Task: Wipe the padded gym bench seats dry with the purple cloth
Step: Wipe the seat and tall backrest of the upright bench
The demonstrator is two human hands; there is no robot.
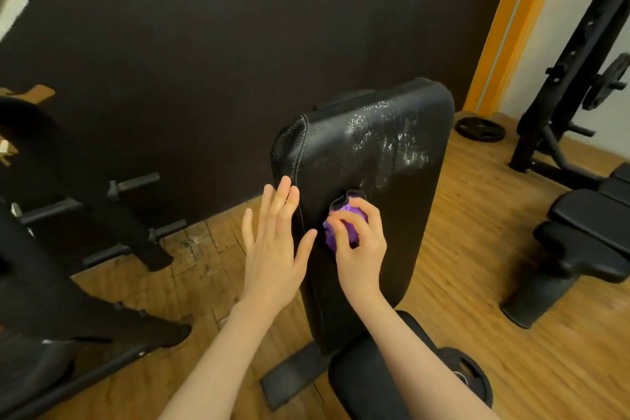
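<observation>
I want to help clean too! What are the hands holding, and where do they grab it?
The right hand grips the purple cloth, bunched up in its fingers, against the bench pad. The left hand holds nothing; its straight fingers are at the pad's edge.

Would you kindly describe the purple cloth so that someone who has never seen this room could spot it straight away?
Start at the tall black padded bench back standing in the middle of the view before the dark wall. Partway down its front, below the wet streaks, the right hand grips the bunched purple cloth against the pad. It is the only purple thing among black gym gear and wooden floor.
</observation>
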